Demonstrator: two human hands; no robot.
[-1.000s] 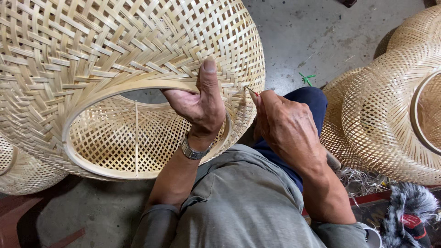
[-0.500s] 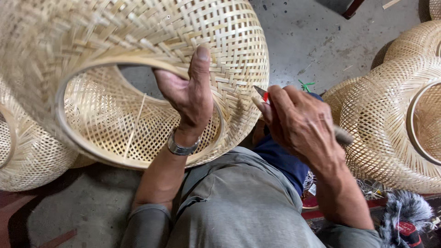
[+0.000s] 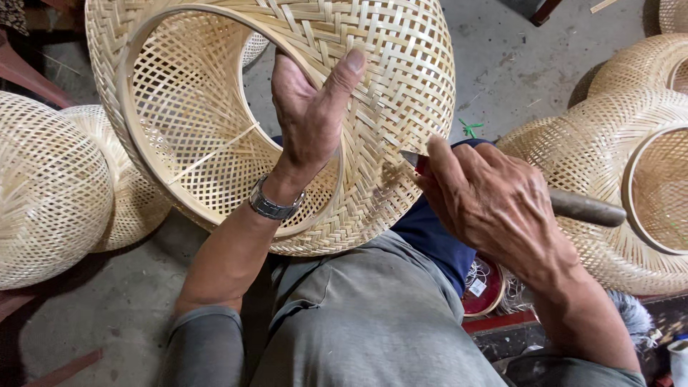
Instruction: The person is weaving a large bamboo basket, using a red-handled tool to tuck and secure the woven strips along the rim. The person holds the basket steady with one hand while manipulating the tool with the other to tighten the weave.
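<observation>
A large woven bamboo basket (image 3: pixel 401 79) rests on my lap with its round open rim facing me. My left hand (image 3: pixel 312 118) grips that rim, fingers inside and thumb pressed on the outer weave; a metal watch is on the wrist. My right hand (image 3: pixel 491 204) is closed around a knife (image 3: pixel 584 208) with a dark wooden handle. The knife's blade tip touches the basket's outer weave just right of my left hand.
More woven bamboo baskets lie on the concrete floor: two at the left (image 3: pixel 50 186) and several at the right (image 3: pixel 616 158). A red round object (image 3: pixel 487 290) sits by my right thigh. A small green scrap (image 3: pixel 469 129) lies on the floor.
The basket has turned and lifted, its open rim now tilted further up and left. My left hand has shifted along the rim. My right hand with the knife stays at the weave.
</observation>
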